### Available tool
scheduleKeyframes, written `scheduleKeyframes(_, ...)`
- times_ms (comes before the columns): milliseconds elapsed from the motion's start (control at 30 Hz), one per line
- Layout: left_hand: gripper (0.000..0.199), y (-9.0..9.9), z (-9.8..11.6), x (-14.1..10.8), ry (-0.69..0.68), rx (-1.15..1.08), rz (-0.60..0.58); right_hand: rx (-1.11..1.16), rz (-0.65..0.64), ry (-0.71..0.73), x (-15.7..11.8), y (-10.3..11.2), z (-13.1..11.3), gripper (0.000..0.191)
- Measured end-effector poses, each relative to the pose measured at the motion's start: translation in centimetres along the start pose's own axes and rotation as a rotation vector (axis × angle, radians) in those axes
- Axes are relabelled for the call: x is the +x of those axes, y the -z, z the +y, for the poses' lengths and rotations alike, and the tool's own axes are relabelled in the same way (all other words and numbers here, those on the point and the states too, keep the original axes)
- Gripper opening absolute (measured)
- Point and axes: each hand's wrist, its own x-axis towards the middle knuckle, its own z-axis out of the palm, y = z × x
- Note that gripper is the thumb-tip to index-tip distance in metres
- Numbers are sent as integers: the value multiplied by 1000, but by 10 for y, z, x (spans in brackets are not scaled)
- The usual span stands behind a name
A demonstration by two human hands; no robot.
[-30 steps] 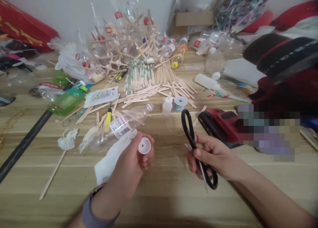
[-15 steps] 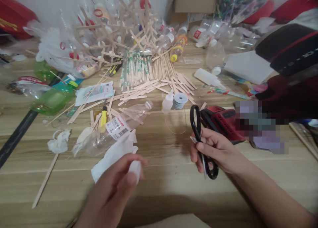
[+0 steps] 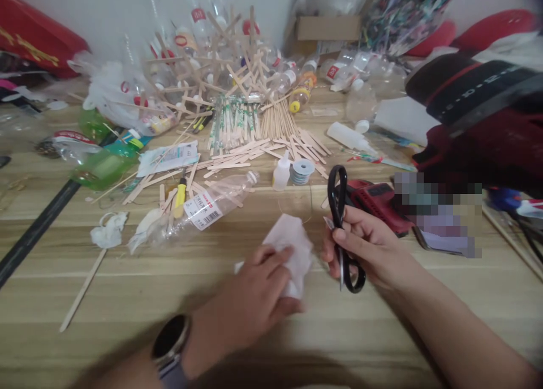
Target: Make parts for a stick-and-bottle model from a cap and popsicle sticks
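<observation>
My left hand [image 3: 263,279], with a dark watch on its wrist, has its fingers around a white tissue [image 3: 292,236] just above the table's middle. To its right, my right hand [image 3: 356,242] grips black-handled scissors [image 3: 337,202], one handle loop up and the other down. A small white piece shows by the right fingertips. Left of the hands lies a clear plastic bottle [image 3: 203,208] with a white label. Beyond them stand a small white glue bottle [image 3: 281,173] and a spool of thin wire [image 3: 302,171].
A red and black power tool [image 3: 377,202] and a phone [image 3: 445,239] lie right. A yellow-handled tool [image 3: 180,197], wooden sticks [image 3: 237,154] and a green bottle [image 3: 106,163] lie further left. A stick with crumpled tissue [image 3: 85,290] lies front left. Bottles pile up behind.
My left hand has moved right and forward, and the white tissue has come with it from beside the clear bottle. My right hand still holds the scissors. The view has shifted slightly.
</observation>
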Motion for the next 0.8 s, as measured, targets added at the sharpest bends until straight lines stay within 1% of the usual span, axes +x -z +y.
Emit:
scheduleKeyframes(67,27,-10,12,22,-121,55,-80,19,-7,17,-1,0,-1,26)
scheduleKeyframes(100,32,-13,16,27,-166,70,-114,28,2,24,-1,0,-1,25)
scheduleKeyframes(133,34,-15,16,27,-160,82,-148,36,16,28,-2,0,-2,24)
scheduleKeyframes(167,35,-13,15,22,-136,86,-180,43,23,29,-2,0,-2,24)
scheduleKeyframes(233,32,-3,4,-3,-70,71,-215,55,17,21,-2,1,-2,23)
scheduleKeyframes(267,28,6,-4,-20,-21,66,-189,56,13,15,-2,1,-2,23)
scheduleKeyframes(300,20,16,-14,-38,42,38,-126,51,11,8,-1,1,-1,24)
scheduleKeyframes(333,15,26,-24,-56,125,7,-30,39,16,-1,0,1,-1,24)
scheduleKeyframes(367,17,36,-32,-72,189,-27,80,23,23,-10,1,0,0,26)
scheduleKeyframes(400,19,44,-39,-85,261,-67,164,4,31,-19,2,-1,0,27)
scheduleKeyframes(467,13,54,-42,-99,389,-137,257,-30,39,-37,3,-4,2,29)
scheduleKeyframes(500,11,56,-38,-100,412,-148,324,-47,35,-42,3,-6,3,30)
scheduleKeyframes(567,12,53,-23,-87,400,-229,486,-99,19,-39,2,-10,4,31)
scheduleKeyframes(600,18,49,-14,-75,430,-342,581,-141,18,-18,1,-12,4,31)
scheduleKeyframes(633,22,45,-5,-61,489,-499,602,-200,27,17,0,-14,3,30)
scheduleKeyframes(667,25,40,2,-46,602,-690,615,-287,49,72,-1,-16,2,27)
scheduleKeyframes(700,34,36,9,-31,743,-919,551,-407,79,141,-3,-19,0,23)
scheduleKeyframes(733,42,32,13,-17,885,-1158,438,-556,117,232,-4,-21,-3,20)
scheduleKeyframes(767,42,29,17,-5,961,-1333,351,-722,144,336,-6,-23,-7,16)
scheduleKeyframes(800,38,27,19,4,980,-1422,342,-896,156,442,-6,-26,-11,14)
